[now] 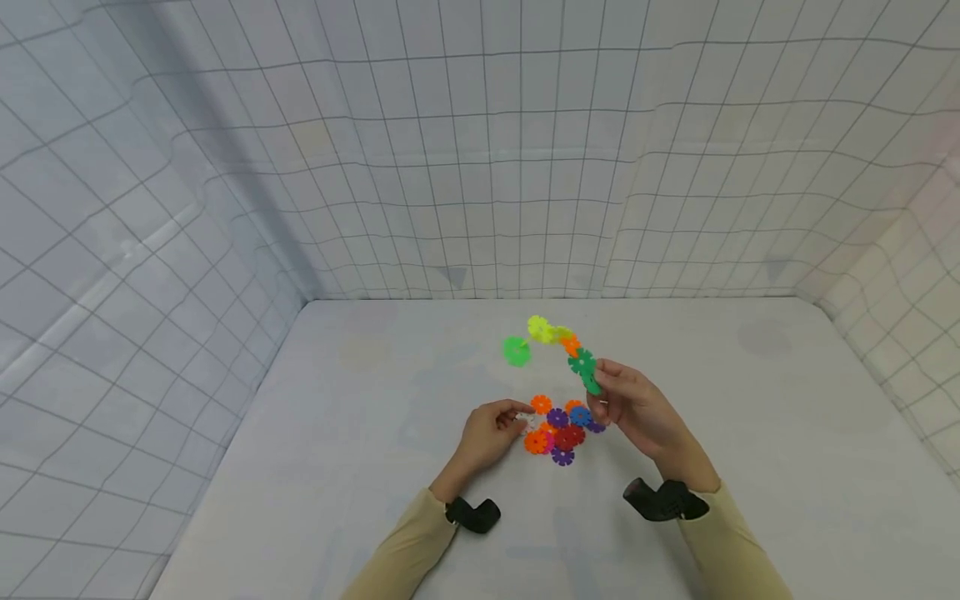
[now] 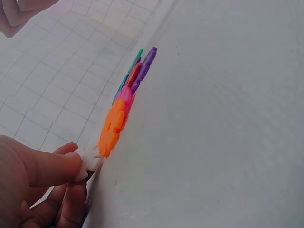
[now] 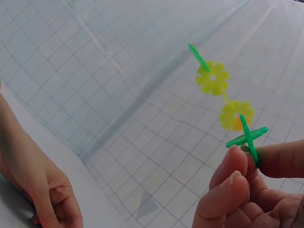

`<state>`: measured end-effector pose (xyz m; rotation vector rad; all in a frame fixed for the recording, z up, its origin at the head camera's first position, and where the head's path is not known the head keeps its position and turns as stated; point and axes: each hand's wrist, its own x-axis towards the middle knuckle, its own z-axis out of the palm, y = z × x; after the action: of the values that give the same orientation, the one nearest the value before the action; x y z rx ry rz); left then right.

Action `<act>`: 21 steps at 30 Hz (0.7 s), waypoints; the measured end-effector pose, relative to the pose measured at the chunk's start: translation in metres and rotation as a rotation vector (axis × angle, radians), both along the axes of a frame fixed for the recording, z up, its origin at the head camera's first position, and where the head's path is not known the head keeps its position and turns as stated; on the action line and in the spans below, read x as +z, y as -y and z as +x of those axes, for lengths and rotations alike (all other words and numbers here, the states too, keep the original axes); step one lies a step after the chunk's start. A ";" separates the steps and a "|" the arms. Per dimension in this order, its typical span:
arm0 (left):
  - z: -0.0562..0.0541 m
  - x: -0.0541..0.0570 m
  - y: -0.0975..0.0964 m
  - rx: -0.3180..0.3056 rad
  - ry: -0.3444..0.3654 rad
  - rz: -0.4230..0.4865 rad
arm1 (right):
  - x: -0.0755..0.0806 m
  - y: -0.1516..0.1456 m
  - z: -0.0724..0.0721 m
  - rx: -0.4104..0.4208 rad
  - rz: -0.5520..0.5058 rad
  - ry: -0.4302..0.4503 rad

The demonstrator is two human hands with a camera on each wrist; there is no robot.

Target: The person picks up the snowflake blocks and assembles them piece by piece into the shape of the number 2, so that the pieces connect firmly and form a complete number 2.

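Observation:
My right hand (image 1: 636,407) pinches the green end of a chain of interlocking snowflake discs (image 1: 582,362), raised above the table. Along the chain come green, orange and yellow discs, then a light green disc (image 1: 517,351) at the far end. In the right wrist view, thumb and fingers grip a green disc (image 3: 250,142) that crosses another. My left hand (image 1: 489,435) pinches a white snowflake disc (image 2: 89,164) at the left edge of a pile. Beside it lie orange discs (image 1: 536,442), red discs (image 1: 567,437), a blue disc (image 1: 581,416) and purple discs (image 1: 562,457).
The pile lies on a white table (image 1: 360,467) in front of both forearms. Grid-patterned white sheets (image 1: 480,167) hang behind the table and at both sides. A black wrist camera (image 1: 474,516) is strapped on the left wrist, another black camera (image 1: 663,500) on the right.

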<state>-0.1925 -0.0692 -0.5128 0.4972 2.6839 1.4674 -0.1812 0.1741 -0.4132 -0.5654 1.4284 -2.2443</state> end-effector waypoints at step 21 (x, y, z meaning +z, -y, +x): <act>0.003 0.002 -0.007 0.107 0.028 0.330 | -0.007 0.008 -0.001 -0.280 0.301 -0.125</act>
<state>-0.1895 -0.0624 -0.5112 0.3458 2.4911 1.9446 -0.1826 0.1664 -0.4198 -0.4338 1.9713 -2.1638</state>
